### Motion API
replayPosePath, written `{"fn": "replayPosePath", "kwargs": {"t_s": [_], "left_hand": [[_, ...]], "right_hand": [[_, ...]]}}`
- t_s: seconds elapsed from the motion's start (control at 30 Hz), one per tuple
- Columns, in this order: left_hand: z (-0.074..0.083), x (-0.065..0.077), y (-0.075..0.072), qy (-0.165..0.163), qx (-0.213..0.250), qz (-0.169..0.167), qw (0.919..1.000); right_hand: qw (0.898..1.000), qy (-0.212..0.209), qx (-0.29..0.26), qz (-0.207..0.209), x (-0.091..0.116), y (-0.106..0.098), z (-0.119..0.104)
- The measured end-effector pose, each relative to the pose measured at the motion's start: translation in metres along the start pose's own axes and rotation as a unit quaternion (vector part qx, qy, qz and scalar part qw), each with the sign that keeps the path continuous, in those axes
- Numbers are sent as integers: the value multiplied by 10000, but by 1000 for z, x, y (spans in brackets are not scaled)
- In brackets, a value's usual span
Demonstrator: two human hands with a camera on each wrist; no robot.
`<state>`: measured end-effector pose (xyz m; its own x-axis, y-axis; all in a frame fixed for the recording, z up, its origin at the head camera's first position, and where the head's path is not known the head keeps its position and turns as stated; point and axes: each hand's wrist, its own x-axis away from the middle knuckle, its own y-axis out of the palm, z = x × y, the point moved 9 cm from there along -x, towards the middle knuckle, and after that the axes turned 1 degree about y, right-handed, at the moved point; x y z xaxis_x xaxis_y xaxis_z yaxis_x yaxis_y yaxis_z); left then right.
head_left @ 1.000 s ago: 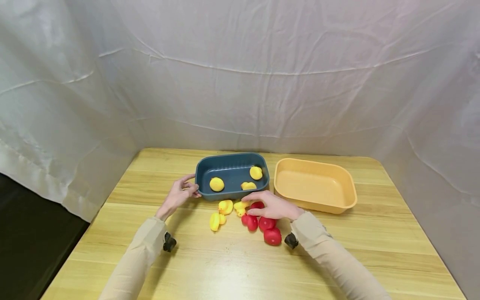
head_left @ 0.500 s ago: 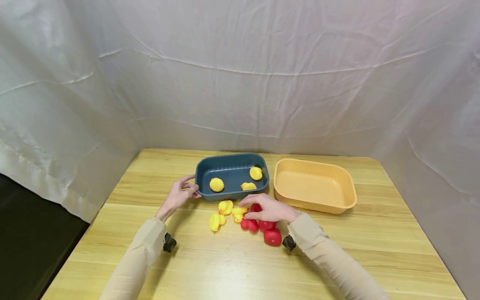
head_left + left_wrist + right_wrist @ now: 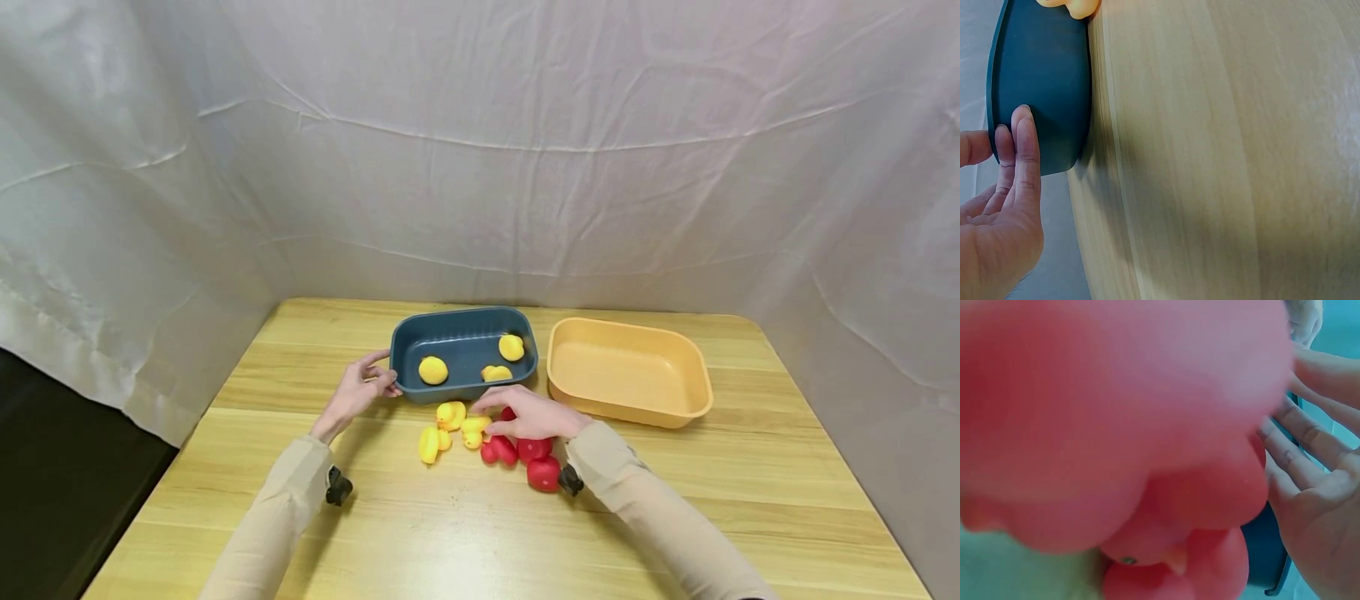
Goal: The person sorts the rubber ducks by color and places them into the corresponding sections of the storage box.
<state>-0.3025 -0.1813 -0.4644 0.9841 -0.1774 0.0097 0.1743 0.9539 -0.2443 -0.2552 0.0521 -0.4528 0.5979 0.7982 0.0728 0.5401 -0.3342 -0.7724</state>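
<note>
My left hand (image 3: 358, 390) grips the left end of a dark blue bin (image 3: 450, 390); in the left wrist view its fingers (image 3: 1025, 159) press the outer wall. Three yellow toy ducks (image 3: 432, 370) lie inside. My right hand (image 3: 531, 414) reaches over the loose ducks, fingers spread and fairly straight. Its fingertips are at a yellow duck (image 3: 472, 438) in front of the bin; whether they touch it is hard to see. Several red ducks (image 3: 543, 473) lie under and beside this hand, and fill much of the right wrist view, where a red duck (image 3: 1166, 544) shows an eye and beak.
Two other yellow ducks, one upright (image 3: 451, 415) and one on its side (image 3: 428, 445), lie on the wooden table (image 3: 420, 533). An orange bin (image 3: 630, 367) stands right of the blue one. White curtain (image 3: 480, 167) hangs behind and beside the table.
My right hand has shifted slightly left. The yellow duck by its fingertips has moved left and nearer to me, and turned. My left hand and both bins have stayed put.
</note>
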Motion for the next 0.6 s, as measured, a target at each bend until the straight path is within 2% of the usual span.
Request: {"fn": "replayPosePath", "kwargs": {"t_s": [0.37, 0.6], "left_hand": [[0, 0, 0, -62, -22, 20, 10000], [0, 0, -1, -51, -40, 40, 10000]], "right_hand": [[9978, -150, 358, -545, -9, 6, -3], [9966, -257, 206, -752, -11, 9, -4]]}}
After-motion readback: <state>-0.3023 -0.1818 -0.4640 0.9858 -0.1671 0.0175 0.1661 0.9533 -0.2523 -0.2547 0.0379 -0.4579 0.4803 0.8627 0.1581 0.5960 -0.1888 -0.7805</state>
